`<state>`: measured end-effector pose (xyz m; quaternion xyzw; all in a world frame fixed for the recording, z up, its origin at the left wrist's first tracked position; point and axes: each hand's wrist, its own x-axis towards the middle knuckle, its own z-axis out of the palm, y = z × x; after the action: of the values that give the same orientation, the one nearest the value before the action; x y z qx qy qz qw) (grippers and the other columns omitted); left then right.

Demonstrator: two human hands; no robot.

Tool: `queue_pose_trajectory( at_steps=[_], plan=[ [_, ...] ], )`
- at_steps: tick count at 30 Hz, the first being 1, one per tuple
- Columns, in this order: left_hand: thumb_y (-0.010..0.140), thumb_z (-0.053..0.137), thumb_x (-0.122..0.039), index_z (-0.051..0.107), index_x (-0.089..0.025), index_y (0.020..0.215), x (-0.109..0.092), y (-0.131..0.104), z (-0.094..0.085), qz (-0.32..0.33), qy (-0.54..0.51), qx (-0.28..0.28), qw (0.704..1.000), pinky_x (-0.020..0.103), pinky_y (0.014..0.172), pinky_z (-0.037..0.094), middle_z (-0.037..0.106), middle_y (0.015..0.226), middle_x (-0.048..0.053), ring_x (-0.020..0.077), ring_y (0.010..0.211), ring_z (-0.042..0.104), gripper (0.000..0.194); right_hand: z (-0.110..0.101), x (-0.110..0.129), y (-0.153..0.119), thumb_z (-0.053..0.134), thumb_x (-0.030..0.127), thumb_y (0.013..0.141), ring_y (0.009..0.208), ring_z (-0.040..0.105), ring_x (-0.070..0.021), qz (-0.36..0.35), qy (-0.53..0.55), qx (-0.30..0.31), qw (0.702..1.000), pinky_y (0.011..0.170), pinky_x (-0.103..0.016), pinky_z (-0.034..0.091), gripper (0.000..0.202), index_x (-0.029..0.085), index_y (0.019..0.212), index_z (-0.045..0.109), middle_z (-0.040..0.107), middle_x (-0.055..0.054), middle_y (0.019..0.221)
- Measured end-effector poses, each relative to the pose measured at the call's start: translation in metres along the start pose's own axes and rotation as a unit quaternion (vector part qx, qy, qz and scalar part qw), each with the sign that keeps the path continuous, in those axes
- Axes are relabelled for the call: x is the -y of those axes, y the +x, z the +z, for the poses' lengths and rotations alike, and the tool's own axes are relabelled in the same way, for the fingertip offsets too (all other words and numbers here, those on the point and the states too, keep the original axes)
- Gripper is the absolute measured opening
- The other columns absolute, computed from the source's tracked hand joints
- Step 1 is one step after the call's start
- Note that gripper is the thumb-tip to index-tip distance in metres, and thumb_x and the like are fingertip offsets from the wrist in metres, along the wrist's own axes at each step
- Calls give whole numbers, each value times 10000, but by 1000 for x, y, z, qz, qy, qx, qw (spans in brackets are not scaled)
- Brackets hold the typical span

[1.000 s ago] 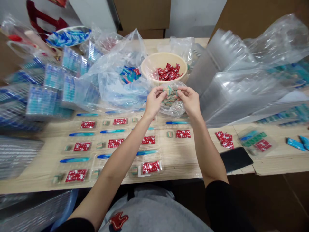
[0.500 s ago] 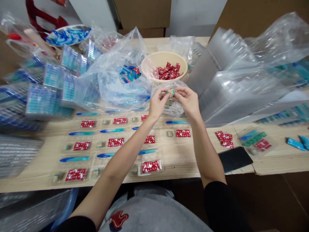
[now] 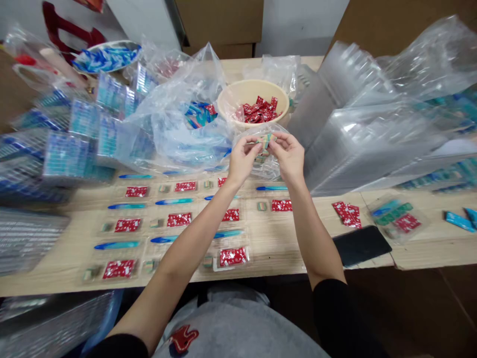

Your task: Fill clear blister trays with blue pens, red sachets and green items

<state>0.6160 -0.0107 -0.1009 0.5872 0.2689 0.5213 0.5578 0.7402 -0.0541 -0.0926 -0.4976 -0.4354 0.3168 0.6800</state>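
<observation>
My left hand and my right hand meet over a clear plastic bag, fingertips closed in a pinch. Between them is a small green-and-yellow striped block, perhaps an eraser; its exact kind is too small to tell. More such pieces show in the bag just below. Under my forearms lie rows of clear trays, each with a blue pen, a red printed packet and a small striped block. One tray with a red packet lies near my right forearm.
A cream bowl of red packets stands behind my hands. Stacked clear trays rise on the right, near a black phone. Packed blue pens and a large plastic bag fill the left. The table's front edge runs close to my body.
Both hands stay over the bag, with fingers shifted slightly around the striped piece, which shows a little more. The right forearm has moved slightly left. Nothing on the table has changed place.
</observation>
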Motion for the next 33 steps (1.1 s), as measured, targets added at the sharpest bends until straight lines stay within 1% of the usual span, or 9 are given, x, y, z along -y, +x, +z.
queue_pose_trajectory(
  at_steps=[5,10,15,20,22,25,29,31,33],
  plan=[
    [780,716,-225,625,-191,866,3,4,4,-50,-45,-25,997,256,745,547,680,855,4,121,776,660,129,-1,-10,1,767,516,687,895,653,-171,-41,-10,0,999,833,-345,569,384,256,905,587,655,0,893],
    [809,691,-243,640,-190,889,9,4,5,-68,-78,-20,994,280,773,556,692,902,13,127,802,666,109,2,-9,-1,794,513,649,808,651,-143,-30,2,-22,999,778,-299,570,389,243,835,584,652,15,839],
    [811,681,-239,659,-206,965,14,4,5,-18,-1,-30,999,288,799,553,700,937,21,140,848,665,159,4,-6,-2,840,501,578,774,655,-136,-8,28,-26,999,745,-279,576,419,234,785,592,661,24,807],
    [812,638,-149,655,-220,970,9,-3,7,66,78,-49,994,275,839,529,680,983,23,132,882,650,174,-1,-11,-3,808,472,648,829,667,-148,31,54,10,998,822,-327,582,373,235,825,582,665,16,838],
    [812,626,-129,638,-215,938,7,-4,8,67,72,-48,994,270,828,528,677,937,15,128,866,646,154,-4,-14,-4,790,462,676,876,672,-154,47,69,16,996,857,-340,577,353,235,843,579,671,10,872],
    [819,614,-128,610,-209,906,4,-4,7,44,44,-32,998,278,824,532,678,906,8,128,852,651,119,-7,-19,-1,768,468,692,869,672,-151,37,74,-17,996,872,-345,573,335,236,843,579,672,10,871],
    [813,622,-137,598,-205,900,0,-3,2,7,33,-15,999,277,796,540,687,901,7,133,831,659,113,-7,-17,3,706,445,759,875,666,-176,-29,-47,-41,998,886,-384,557,249,231,843,609,672,-11,849],
    [808,630,-145,607,-204,896,-2,-3,-1,1,41,-16,999,272,785,541,689,884,4,131,811,658,109,-5,-12,3,683,431,781,962,653,-206,-69,-129,-36,989,926,-407,535,221,228,863,659,692,-39,924],
    [806,636,-149,621,-202,895,-3,-4,-4,1,47,-20,999,267,789,542,693,879,4,129,807,659,105,-2,-6,0,663,443,799,1027,640,-217,-103,-167,-28,980,956,-410,519,234,235,899,704,706,-49,997]
  ],
)
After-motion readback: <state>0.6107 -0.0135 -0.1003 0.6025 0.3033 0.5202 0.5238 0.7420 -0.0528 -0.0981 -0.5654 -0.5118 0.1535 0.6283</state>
